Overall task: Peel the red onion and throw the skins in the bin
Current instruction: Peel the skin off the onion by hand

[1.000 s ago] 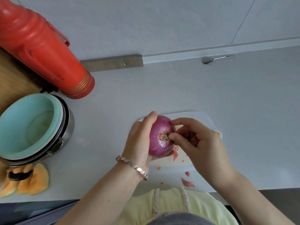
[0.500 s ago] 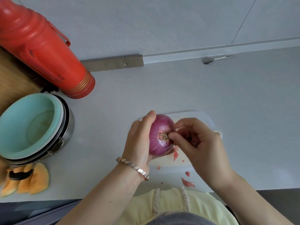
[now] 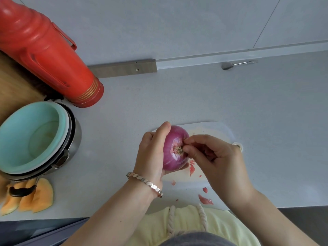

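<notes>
A red onion (image 3: 173, 153) is held just above a white cutting board (image 3: 216, 132) near the counter's front edge. My left hand (image 3: 152, 153) grips it from the left, thumb over the top, fingers underneath. My right hand (image 3: 218, 160) pinches at the root end of the onion with thumb and forefinger. Small bits of red skin (image 3: 192, 168) lie on the board below the onion, and a larger scrap (image 3: 205, 200) lies near the board's front edge. No bin is in view.
A tall red thermos (image 3: 44, 55) stands at the back left. A steel pot with a turquoise bowl (image 3: 30, 137) in it sits on the left. Melon rinds (image 3: 30, 199) lie by the front left edge. A spoon (image 3: 236, 64) rests at the back wall.
My right fingers have shifted slightly on the root end of the onion. The onion and my left hand stay in the same place.
</notes>
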`<state>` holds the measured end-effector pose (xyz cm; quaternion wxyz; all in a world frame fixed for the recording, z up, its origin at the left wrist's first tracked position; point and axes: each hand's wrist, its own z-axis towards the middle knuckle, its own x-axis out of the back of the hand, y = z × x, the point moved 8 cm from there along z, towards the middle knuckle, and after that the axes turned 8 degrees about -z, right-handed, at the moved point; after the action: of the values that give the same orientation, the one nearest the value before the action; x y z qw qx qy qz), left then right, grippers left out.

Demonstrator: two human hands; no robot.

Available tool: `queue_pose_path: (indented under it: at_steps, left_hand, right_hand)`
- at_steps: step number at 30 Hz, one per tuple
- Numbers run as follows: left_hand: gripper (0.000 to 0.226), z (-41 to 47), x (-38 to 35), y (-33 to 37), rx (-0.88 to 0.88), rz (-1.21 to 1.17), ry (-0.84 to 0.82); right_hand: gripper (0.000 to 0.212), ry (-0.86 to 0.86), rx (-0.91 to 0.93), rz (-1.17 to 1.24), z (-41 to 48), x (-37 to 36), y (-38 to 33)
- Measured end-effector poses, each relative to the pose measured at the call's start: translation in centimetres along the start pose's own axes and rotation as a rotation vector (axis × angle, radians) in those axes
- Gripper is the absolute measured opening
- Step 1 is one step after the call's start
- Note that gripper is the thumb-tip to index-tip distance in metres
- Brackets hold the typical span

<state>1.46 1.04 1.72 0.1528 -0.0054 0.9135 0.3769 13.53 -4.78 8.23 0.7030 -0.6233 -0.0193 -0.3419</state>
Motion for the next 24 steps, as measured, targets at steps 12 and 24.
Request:
queue_pose_path:
  at_steps: [12,24]
  left_hand:
    - [0.068,-0.2,0.2,-0.3,0.051,0.046,0.030]
    - [0.041,-1.0,-0.7,-1.2,0.237,-0.074,0.032]
  right_hand:
    - [0.018,-0.365,-0.053,-0.070,1.3,-0.8,-0.2]
    - [0.023,-0.374,0.022,-0.177,0.5,-1.0,-0.6]
